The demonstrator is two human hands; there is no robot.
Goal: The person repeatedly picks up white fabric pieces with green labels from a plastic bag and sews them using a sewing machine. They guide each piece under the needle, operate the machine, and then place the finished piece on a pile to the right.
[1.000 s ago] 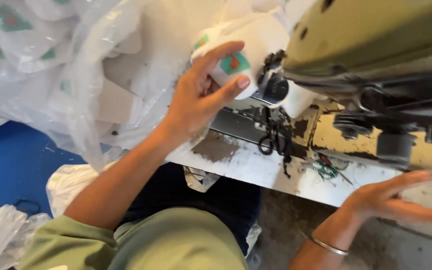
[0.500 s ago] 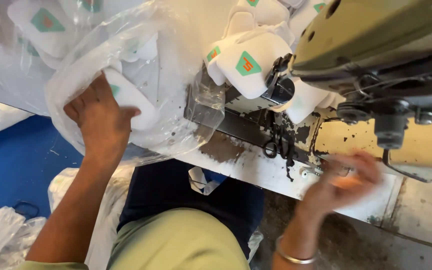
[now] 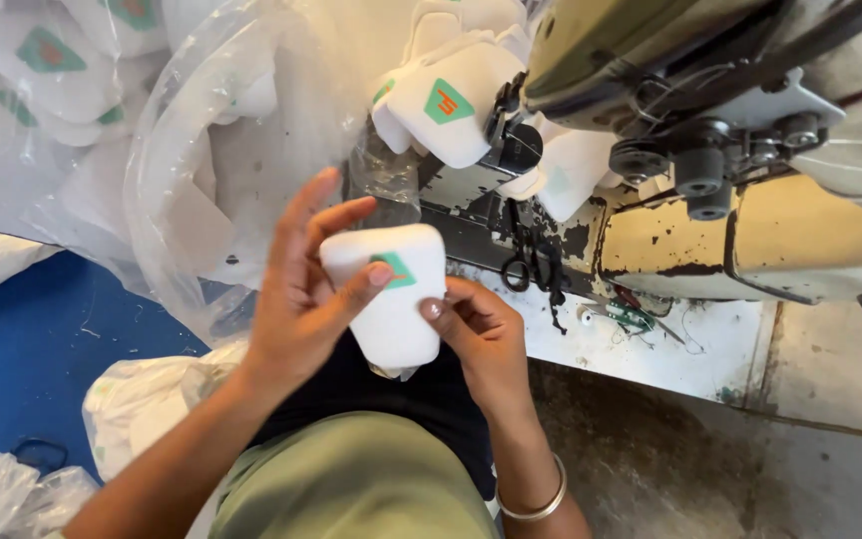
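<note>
Both hands have come together in front of the person's lap; half a second ago the left hand point(image 3: 301, 299) was up at the clear plastic bag point(image 3: 202, 200) and the right hand point(image 3: 481, 339) was out by the bench point(image 3: 650, 349); now they share one white pad point(image 3: 391, 294); this looks like a fresh piece, just taken from the bag and ready to be worked on.

The white pad sits between the two hands, above the lap and just in front of the bench edge; it has a small green patch with an orange mark near its top; the left hand is closed on it, thumb on the front and fingers behind; the right hand pinches its lower right side.

Counting: one pad is in the hands; at least two more like it lie stacked by the sewing machine point(image 3: 730, 130), and several more are inside the bag, too bunched to count; one pair of black scissors point(image 3: 526, 265) lies on the bench; one thin bangle point(image 3: 531, 499) is on the right wrist.
</note>
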